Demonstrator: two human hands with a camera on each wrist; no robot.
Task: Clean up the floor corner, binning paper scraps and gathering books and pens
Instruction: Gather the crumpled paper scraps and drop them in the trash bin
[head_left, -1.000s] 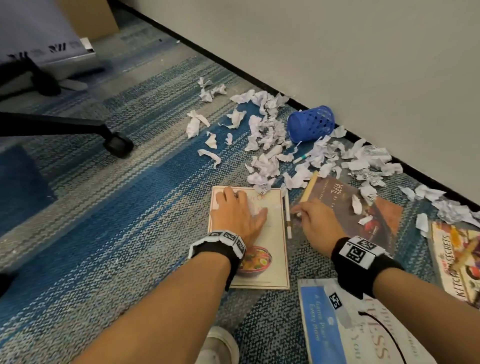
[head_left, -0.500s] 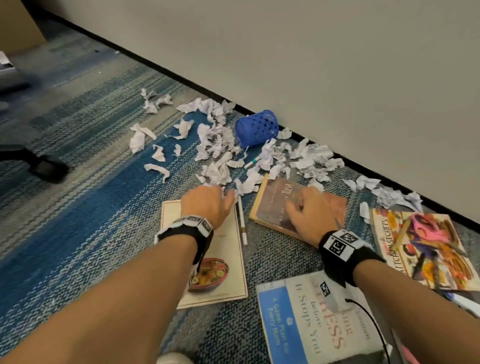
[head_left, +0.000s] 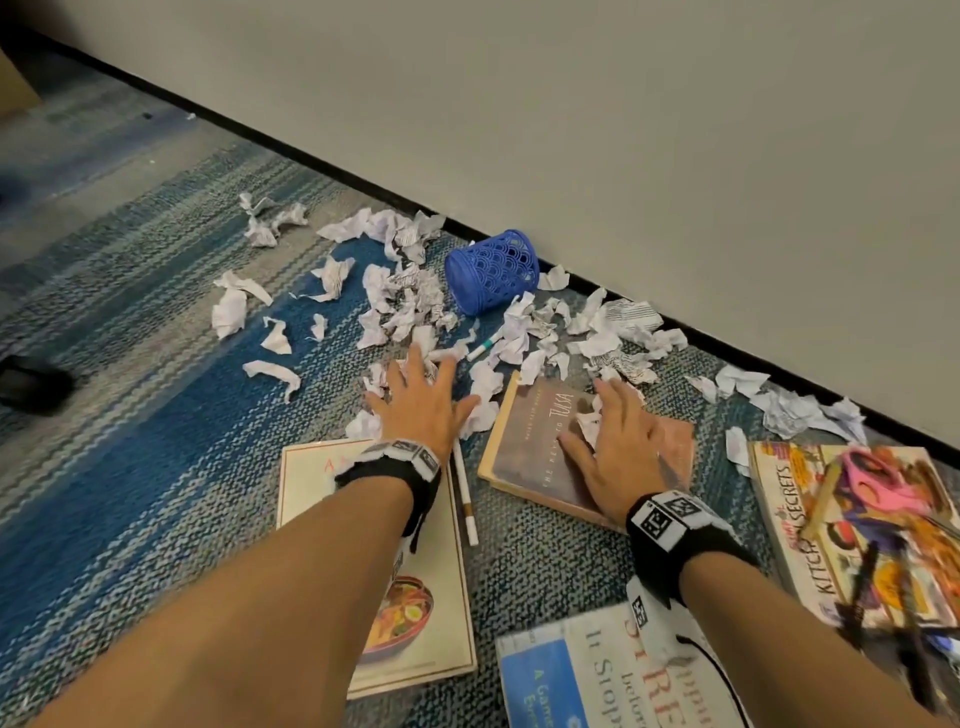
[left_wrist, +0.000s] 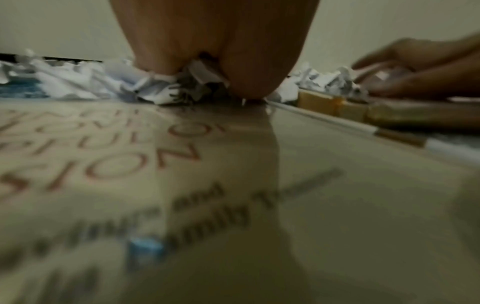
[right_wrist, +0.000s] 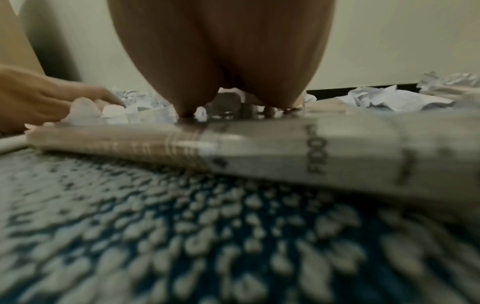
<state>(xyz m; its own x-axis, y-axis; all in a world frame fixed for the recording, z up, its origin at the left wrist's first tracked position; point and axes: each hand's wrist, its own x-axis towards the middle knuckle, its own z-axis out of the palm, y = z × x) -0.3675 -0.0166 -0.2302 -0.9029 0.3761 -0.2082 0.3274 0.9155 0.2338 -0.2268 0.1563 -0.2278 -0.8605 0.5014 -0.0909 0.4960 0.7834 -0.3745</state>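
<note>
Scrap-gathering: the flat, spread left hand (head_left: 423, 400) and right hand (head_left: 618, 447) rake paper scraps (head_left: 410, 306); next, scoop them into the blue basket (head_left: 491, 270).

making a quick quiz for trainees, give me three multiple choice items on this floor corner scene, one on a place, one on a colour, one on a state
1. Where does the right hand rest?
A. on the brown book
B. inside the basket
C. on the wall

2. What colour is the basket?
A. red
B. blue
C. green

3. How does the basket stand?
A. upright
B. upside down on a book
C. tipped on its side

Answers:
1 A, its spread fingers lie on the brown cover.
2 B, the mesh basket by the wall is blue.
3 C, it lies on its side on the carpet.
</note>
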